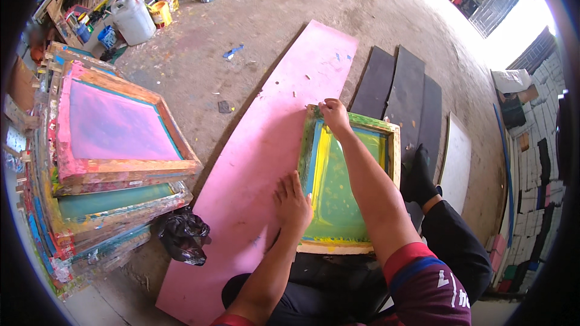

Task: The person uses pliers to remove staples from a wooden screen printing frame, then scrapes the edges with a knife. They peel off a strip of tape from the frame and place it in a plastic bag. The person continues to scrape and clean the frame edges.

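In front of me, tilted across the near right of the pink board (251, 145), lies a screen printing frame (351, 247). It has a paint-stained wooden rim and a green mesh with yellow paint streaks along its edges. My right hand (334, 115) reaches over the mesh to the far left corner, fingers curled closed on the rim. Beside the left rail is my left hand (293, 205), open, its fingers stretched over the pink board and its thumb at the frame's edge. The right fingertips are partly hidden.
A stack of paint-smeared frames (130, 166) stands at the left, with a black plastic bag (184, 235) beside it. Dark boards (403, 93) and a white panel (456, 154) lie to the right. Paint cans and a white jug (134, 21) stand far left. Stacked material (538, 175) lines the right side.
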The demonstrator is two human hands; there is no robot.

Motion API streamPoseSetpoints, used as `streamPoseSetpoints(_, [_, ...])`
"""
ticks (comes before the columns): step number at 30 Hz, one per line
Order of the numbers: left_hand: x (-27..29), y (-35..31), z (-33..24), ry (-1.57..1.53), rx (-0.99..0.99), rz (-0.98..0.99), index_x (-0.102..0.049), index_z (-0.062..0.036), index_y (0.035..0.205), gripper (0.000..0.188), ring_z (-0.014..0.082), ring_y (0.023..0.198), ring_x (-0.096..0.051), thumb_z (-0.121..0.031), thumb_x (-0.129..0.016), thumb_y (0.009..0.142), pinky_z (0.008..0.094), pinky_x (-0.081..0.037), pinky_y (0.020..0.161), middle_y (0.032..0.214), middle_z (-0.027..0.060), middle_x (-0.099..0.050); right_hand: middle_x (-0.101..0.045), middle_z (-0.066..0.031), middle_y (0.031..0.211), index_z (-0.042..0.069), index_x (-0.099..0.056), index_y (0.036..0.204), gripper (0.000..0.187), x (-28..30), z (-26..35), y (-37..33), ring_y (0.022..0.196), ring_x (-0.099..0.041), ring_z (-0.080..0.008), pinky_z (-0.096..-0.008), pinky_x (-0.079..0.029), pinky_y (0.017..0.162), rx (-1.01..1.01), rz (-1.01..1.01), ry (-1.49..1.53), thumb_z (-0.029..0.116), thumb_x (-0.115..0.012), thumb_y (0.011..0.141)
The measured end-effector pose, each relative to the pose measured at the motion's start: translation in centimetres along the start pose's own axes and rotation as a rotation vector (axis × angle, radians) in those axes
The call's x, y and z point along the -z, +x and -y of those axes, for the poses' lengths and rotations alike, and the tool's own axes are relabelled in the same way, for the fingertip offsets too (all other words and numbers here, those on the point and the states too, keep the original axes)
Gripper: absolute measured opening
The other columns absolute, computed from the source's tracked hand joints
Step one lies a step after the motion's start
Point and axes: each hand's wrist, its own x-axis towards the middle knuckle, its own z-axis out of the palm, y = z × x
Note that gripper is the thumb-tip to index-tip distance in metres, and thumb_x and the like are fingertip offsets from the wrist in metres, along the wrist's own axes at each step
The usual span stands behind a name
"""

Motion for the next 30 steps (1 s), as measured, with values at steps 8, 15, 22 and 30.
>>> streamPoseSetpoints(8, [-0.5,-0.1,1.1,0.013,0.001,-0.023,-0.024,-0.0029,0.165,0.091,0.0478,0.144,-0.046,-0.026,-0.073,0.092,0.0623,-0.038,0.115,0.158,0.0264,-0.045,-0.064,-0.0053,0.074,0.001,-0.066,0.081,0.044,-4.5,6.7,-1.6,0.065,-0.050,-0.0142,-0.0366,-0.042,0.061,-0.726,-0.150,0.635,0.037,-0.061,0.108])
streamPoseSetpoints(15, [-0.3,-0.2,1.9,0.032,0.061,-0.055,-0.027,0.0012,0.163,0.089,0.0460,0.141,-0.049,-0.023,-0.074,0.091,0.0563,-0.041,0.114,0.155,0.0271,-0.047,-0.072,-0.0282,0.095,-0.003,-0.070,0.097,0.046,-3.4,15.6,-4.1,0.094,-0.067,-0.0487,-0.0549,-0.049,0.083,-0.522,0.112,0.097,0.041,-0.056,0.106])
streamPoseSetpoints(22, [-0.7,-0.6,2.1,0.079,0.038,-0.045,-0.029,-0.0006,0.163,0.082,0.0448,0.140,-0.050,-0.028,-0.068,0.096,0.0550,-0.040,0.115,0.156,0.0261,-0.047,-0.072,-0.0294,0.093,-0.001,-0.068,0.092,0.045,-3.3,17.7,-5.8,0.084,-0.071,-0.0462,-0.0564,-0.055,0.072,-0.419,0.235,-0.057,0.040,-0.055,0.106])
streamPoseSetpoints(30, [-4.2,-0.4,3.9,-0.162,0.037,-0.097,-0.031,-0.0032,0.163,0.074,0.0449,0.150,-0.037,-0.033,-0.058,0.101,0.0563,-0.028,0.124,0.162,0.0232,-0.040,-0.067,-0.0225,0.070,0.005,-0.063,0.075,0.040,-1.7,22.8,-14.1,0.063,-0.067,-0.0419,-0.0516,-0.054,0.063,-0.081,0.304,0.145,0.038,-0.075,0.093])
